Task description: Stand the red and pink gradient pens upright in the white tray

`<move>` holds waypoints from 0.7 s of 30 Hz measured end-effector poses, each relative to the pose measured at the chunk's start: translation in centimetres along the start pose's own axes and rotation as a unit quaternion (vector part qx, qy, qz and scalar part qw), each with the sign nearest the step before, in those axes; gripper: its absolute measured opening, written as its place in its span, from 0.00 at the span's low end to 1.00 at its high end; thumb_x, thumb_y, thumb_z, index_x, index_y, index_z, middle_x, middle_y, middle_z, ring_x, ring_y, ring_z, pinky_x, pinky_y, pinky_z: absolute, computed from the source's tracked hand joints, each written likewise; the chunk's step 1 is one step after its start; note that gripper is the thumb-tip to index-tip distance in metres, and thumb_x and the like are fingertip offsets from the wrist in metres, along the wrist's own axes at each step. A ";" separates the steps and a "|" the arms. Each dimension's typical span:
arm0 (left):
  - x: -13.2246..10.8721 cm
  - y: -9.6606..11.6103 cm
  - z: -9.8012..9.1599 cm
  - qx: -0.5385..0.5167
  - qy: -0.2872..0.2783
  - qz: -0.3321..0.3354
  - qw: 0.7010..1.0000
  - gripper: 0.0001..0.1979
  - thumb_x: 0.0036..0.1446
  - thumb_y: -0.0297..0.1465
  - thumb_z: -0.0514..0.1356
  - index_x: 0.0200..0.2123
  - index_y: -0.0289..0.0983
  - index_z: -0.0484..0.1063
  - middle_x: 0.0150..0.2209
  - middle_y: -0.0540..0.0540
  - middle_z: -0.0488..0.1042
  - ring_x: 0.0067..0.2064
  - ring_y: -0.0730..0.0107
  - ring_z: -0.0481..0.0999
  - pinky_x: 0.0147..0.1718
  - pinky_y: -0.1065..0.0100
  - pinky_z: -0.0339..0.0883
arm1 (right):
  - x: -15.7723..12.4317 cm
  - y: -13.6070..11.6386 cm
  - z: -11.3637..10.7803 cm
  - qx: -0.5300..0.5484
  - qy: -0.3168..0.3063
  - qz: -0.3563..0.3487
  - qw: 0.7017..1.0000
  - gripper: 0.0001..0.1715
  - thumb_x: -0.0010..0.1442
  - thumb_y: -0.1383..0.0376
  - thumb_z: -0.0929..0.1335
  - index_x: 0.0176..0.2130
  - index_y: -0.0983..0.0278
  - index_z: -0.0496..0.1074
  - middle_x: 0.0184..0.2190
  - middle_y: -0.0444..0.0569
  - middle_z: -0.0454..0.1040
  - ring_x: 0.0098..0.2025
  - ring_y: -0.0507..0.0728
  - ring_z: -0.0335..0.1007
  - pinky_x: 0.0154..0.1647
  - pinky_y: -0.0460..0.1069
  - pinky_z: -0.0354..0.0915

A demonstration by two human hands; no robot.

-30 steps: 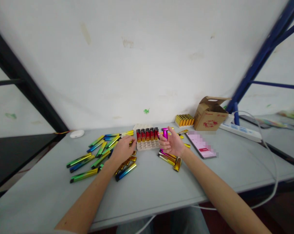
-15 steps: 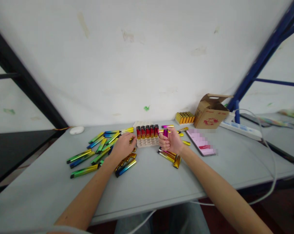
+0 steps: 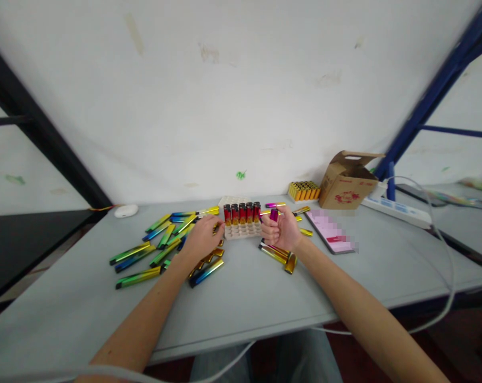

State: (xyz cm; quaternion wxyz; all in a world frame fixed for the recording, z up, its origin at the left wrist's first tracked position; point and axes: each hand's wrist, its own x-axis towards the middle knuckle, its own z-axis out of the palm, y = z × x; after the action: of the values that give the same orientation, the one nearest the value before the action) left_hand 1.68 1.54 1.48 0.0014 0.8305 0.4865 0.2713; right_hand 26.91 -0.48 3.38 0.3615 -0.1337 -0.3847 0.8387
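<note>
My right hand (image 3: 281, 230) is closed round a small magenta tube (image 3: 273, 215), held upright just right of a white holed tray (image 3: 241, 230). A row of red-and-black cylinders (image 3: 242, 212) stands in that tray. My left hand (image 3: 201, 239) rests knuckles-up on a pile of long shiny sticks, green, blue and gold (image 3: 161, 242), at the tray's left edge. Its fingers curl down among the sticks; what they hold is hidden. A few gold-and-magenta sticks (image 3: 279, 255) lie under my right wrist.
A phone (image 3: 331, 230) lies right of my right hand. Behind it are a block of yellow cylinders (image 3: 302, 190), an open cardboard box (image 3: 348, 181), a white power strip (image 3: 396, 209) and its cable. A white oval object (image 3: 125, 210) sits at the back left. Grey table (image 3: 249, 298).
My right hand went from half open to closed round the magenta tube and drew it slightly up. My left hand stayed on the pile of sticks.
</note>
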 end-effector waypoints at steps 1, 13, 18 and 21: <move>0.0 0.0 0.0 0.000 -0.002 -0.001 1.000 0.13 0.62 0.33 0.50 0.35 0.35 0.74 0.37 0.41 0.77 0.42 0.57 0.74 0.46 0.57 0.67 | 0.0 0.0 0.0 -0.003 0.005 -0.002 1.000 0.26 0.54 0.47 0.61 0.19 0.61 0.49 0.14 0.36 0.42 0.16 0.46 0.33 0.13 0.40 0.40; 0.0 0.2 0.0 -0.009 -0.009 -0.001 1.000 0.13 0.62 0.33 0.50 0.35 0.36 0.73 0.38 0.41 0.77 0.42 0.57 0.74 0.46 0.57 0.67 | 0.7 0.4 0.8 -0.054 0.090 -0.013 0.994 0.21 0.57 0.50 0.59 0.22 0.61 0.52 0.15 0.35 0.43 0.18 0.47 0.31 0.13 0.41 0.37; 0.0 0.0 0.1 -0.007 0.006 0.007 1.000 0.13 0.62 0.34 0.50 0.34 0.36 0.73 0.37 0.41 0.76 0.42 0.57 0.74 0.45 0.57 0.67 | 0.9 0.6 1.0 -0.060 0.100 -0.018 0.993 0.18 0.57 0.52 0.58 0.23 0.60 0.52 0.16 0.35 0.43 0.18 0.48 0.30 0.13 0.41 0.36; 0.1 0.0 0.1 -0.005 0.010 0.009 1.000 0.13 0.62 0.34 0.50 0.34 0.36 0.73 0.37 0.41 0.76 0.42 0.58 0.74 0.45 0.58 0.67 | 1.0 0.8 0.9 -0.067 0.099 -0.013 0.993 0.17 0.56 0.52 0.58 0.24 0.60 0.52 0.16 0.35 0.44 0.18 0.48 0.31 0.13 0.41 0.36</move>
State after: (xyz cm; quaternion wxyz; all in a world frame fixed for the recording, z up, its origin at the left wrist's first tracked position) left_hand 1.70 1.62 1.44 -0.0014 0.8320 0.4777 0.2821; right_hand 25.38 -0.66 3.46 0.3990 -0.2351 -0.4035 0.7891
